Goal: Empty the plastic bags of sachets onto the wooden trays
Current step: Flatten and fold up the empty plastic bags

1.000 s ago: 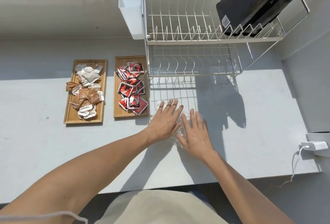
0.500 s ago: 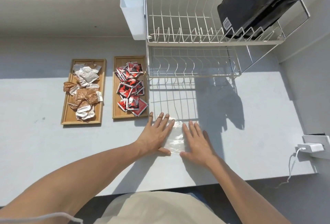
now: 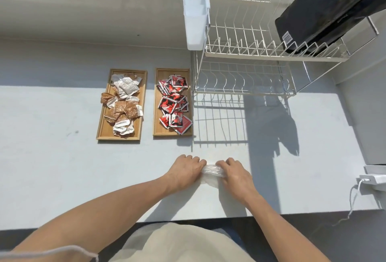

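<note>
both hands, left hand [image 3: 184,170] and right hand [image 3: 235,173], fingers curled, pinching a crumpled clear plastic bag [image 3: 212,171] on the counter [image 3: 62,167]; filled wooden trays [image 3: 155,102] at 11 o'clock.

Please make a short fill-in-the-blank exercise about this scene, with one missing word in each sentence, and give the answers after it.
1. The red sachets lie on the wooden tray nearest the dish ____.
2. The number of wooden trays on the counter is ____.
3. Both hands, the left hand and the right hand, grip a clear ____ bag.
4. On the upper level of the dish rack rests a large ____ bag.

Answers: rack; two; plastic; black
</note>
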